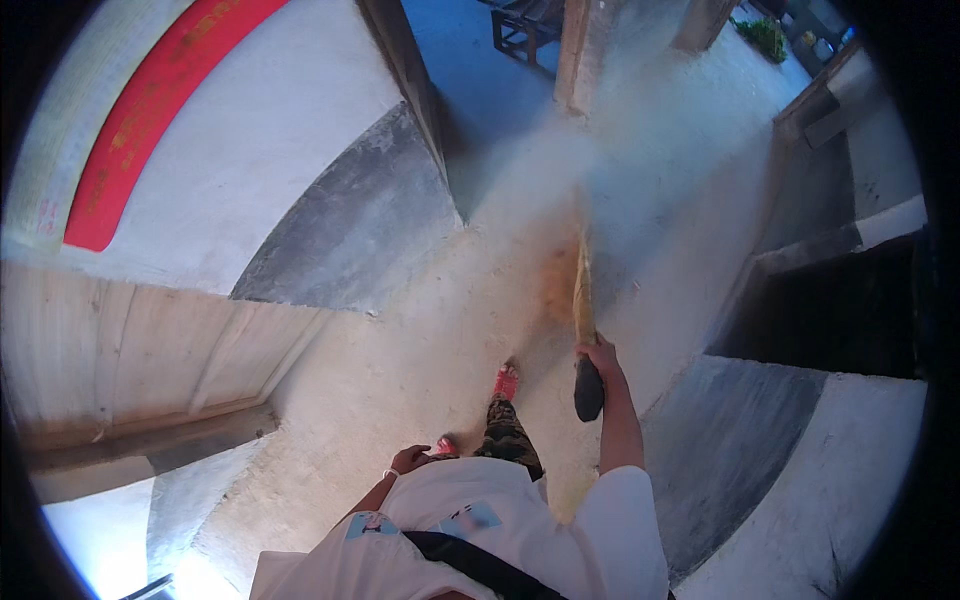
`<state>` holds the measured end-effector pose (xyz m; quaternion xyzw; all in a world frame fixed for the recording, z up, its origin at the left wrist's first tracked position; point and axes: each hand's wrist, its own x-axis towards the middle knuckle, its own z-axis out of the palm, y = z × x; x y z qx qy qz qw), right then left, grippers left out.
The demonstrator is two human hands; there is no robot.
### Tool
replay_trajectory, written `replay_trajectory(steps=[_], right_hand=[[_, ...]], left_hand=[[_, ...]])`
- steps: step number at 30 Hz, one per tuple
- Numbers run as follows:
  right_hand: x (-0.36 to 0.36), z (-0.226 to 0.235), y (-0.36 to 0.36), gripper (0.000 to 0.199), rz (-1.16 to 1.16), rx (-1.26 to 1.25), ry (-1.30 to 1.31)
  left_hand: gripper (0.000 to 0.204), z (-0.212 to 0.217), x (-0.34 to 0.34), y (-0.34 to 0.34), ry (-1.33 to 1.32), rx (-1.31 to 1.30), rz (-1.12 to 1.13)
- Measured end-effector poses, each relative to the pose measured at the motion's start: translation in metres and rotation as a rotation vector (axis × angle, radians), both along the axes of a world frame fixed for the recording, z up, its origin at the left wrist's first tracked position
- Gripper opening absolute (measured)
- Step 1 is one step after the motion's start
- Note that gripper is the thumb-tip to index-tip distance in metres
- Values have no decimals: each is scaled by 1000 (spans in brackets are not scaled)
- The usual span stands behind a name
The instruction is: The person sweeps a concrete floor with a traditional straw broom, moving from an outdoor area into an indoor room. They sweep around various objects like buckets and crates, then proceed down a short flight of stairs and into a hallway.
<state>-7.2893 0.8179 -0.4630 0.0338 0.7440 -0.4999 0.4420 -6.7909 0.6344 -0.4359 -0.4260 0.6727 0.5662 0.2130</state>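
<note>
My right hand (600,356) is closed around a broom (583,295), gripping it near its dark, rounded end (588,390). From my fist the broom's long yellowish body reaches forward over the floor, its far part blurred and brownish. Beside my left hip hangs my left hand (410,459), a white band on its wrist; its fingers look loosely stretched and nothing shows in them. Below me are my feet in red patterned shoes (506,381), under camouflage trousers (508,438).
Pale, dusty-looking floor (380,390) runs ahead to a wooden post (580,60). A white and grey wall (350,210) with a red paper strip (130,130) stands left, above a wooden door panel (150,350). On the right lies a dark opening (830,310). Greenery (763,38) sits far right.
</note>
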Motion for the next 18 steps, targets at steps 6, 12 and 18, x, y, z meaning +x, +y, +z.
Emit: replay_trajectory(steps=[6, 12, 18], right_hand=[[36, 28, -22, 54, -86, -102, -27], [76, 77, -37, 55, 8, -166, -409], [70, 73, -29, 54, -73, -145, -242]], left_hand=[[33, -8, -28, -19, 0, -27, -50], [27, 35, -115, -45, 102, -98, -246], [26, 37, -143, -81, 195, -135, -362]])
